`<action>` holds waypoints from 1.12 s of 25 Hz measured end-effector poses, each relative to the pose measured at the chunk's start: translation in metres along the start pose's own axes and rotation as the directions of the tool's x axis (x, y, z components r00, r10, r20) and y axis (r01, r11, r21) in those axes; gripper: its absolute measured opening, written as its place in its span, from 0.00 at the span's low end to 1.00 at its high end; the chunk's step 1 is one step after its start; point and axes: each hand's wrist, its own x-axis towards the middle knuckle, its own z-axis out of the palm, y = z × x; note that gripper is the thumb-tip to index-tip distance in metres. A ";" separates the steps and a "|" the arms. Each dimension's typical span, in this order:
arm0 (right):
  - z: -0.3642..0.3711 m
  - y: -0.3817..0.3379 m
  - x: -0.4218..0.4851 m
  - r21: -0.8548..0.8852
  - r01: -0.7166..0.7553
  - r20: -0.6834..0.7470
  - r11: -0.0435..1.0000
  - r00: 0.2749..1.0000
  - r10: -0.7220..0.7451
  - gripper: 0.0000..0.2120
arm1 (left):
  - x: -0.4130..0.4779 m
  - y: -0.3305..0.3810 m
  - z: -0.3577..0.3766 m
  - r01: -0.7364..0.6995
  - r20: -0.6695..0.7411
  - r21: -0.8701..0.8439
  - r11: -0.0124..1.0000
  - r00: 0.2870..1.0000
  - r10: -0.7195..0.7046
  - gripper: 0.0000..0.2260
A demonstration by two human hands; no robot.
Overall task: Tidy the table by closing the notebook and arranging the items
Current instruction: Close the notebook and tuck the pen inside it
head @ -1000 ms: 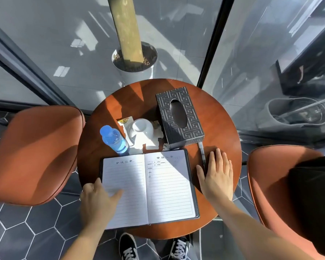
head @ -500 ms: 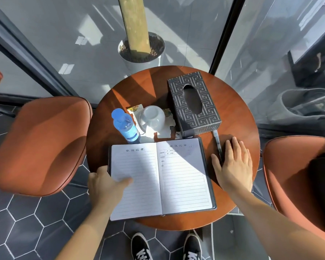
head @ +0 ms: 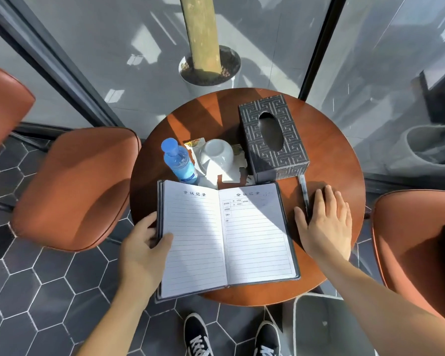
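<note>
Now left hand grips notebook left cover edge, thumb on page, fingers under; a second ago it only lay on page. Left cover starts lifting off table, so closing step looks underway. Notebook open at near edge, overhanging slightly. Right hand flat, fingers spread, holding nothing, over pen. Bottle, cup, tissue box untouched behind

The pen runs under the right hand, its lower end hidden. The notebook covers the bottle base. Its print is too small to read.
</note>
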 end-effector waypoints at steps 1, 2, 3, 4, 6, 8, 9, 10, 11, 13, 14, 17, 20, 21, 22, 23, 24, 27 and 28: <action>0.000 0.000 0.000 0.004 0.002 -0.001 1.000 1.000 -0.002 0.35 | -0.004 0.003 0.001 -0.024 0.001 -0.030 0.999 1.000 0.024 0.21; 0.001 0.000 0.001 0.004 0.004 0.002 1.000 1.000 -0.004 0.35 | -0.009 0.007 0.002 -0.051 0.002 -0.060 0.997 0.999 0.052 0.21; 0.001 0.000 0.001 0.003 0.004 0.004 1.000 1.000 -0.004 0.35 | -0.013 0.010 0.004 -0.077 0.002 -0.086 0.993 0.997 0.078 0.21; 0.001 0.000 0.001 0.002 0.005 0.005 1.000 1.000 -0.005 0.35 | -0.016 0.013 0.006 -0.105 0.000 -0.106 0.989 0.994 0.106 0.20; 0.000 0.001 0.000 0.006 0.007 0.006 1.000 1.000 -0.007 0.35 | -0.022 0.019 0.011 -0.163 -0.002 -0.125 0.979 0.986 0.164 0.21; -0.002 0.000 -0.001 0.018 0.011 0.008 1.000 1.000 -0.011 0.35 | -0.028 0.024 0.020 -0.206 0.018 -0.153 0.966 0.977 0.211 0.22; -0.003 0.000 -0.001 0.028 0.014 0.006 1.000 1.000 -0.014 0.35 | -0.031 0.027 0.027 -0.218 0.040 -0.183 0.959 0.973 0.228 0.23; -0.004 0.000 -0.002 0.041 0.015 0.004 0.999 1.000 -0.015 0.35 | -0.035 0.030 0.035 -0.224 0.065 -0.213 0.951 0.968 0.242 0.24; -0.006 0.000 -0.002 0.059 0.014 0.003 0.998 1.000 -0.014 0.36 | -0.039 0.033 0.044 -0.227 0.089 -0.229 0.947 0.964 0.252 0.24; -0.008 -0.001 -0.003 0.086 0.005 0.011 0.996 1.000 -0.006 0.36 | -0.045 0.038 0.065 -0.254 0.121 -0.199 0.946 0.952 0.281 0.24; -0.008 0.000 -0.002 0.092 -0.001 0.016 0.996 1.000 0.000 0.35 | -0.049 0.041 0.075 -0.282 0.119 -0.154 0.947 0.946 0.301 0.24; -0.009 0.000 -0.002 0.104 -0.001 0.018 0.995 1.000 0.000 0.32 | -0.056 0.047 0.100 -0.365 0.077 0.008 0.931 0.928 0.364 0.24; -0.009 0.001 -0.002 0.123 0.000 0.012 0.992 1.000 -0.001 0.31 | -0.065 0.054 0.127 -0.440 0.034 0.177 0.881 0.897 0.441 0.22; -0.009 0.001 -0.001 0.132 -0.004 0.010 0.991 1.000 0.002 0.31 | -0.067 0.055 0.136 -0.466 0.028 0.225 0.856 0.881 0.472 0.22; -0.009 0.001 -0.001 0.142 -0.006 0.010 0.990 1.000 0.004 0.31 | -0.070 0.056 0.146 -0.484 0.029 0.283 0.828 0.867 0.497 0.22; -0.009 0.002 -0.001 0.154 -0.005 0.010 0.988 1.000 0.004 0.30 | -0.072 0.057 0.155 -0.493 0.042 0.346 0.798 0.858 0.512 0.21; -0.009 0.003 -0.001 0.169 -0.003 0.012 0.986 1.000 0.001 0.29 | -0.074 0.056 0.164 -0.499 0.062 0.404 0.767 0.851 0.521 0.21; -0.009 0.006 -0.001 0.224 0.007 0.013 0.975 1.000 -0.010 0.27 | -0.075 0.048 0.175 -0.535 0.161 0.548 0.643 0.822 0.546 0.20; -0.010 0.007 -0.001 0.247 0.013 0.009 0.969 1.000 -0.016 0.27 | -0.074 0.042 0.171 -0.545 0.197 0.577 0.609 0.816 0.544 0.22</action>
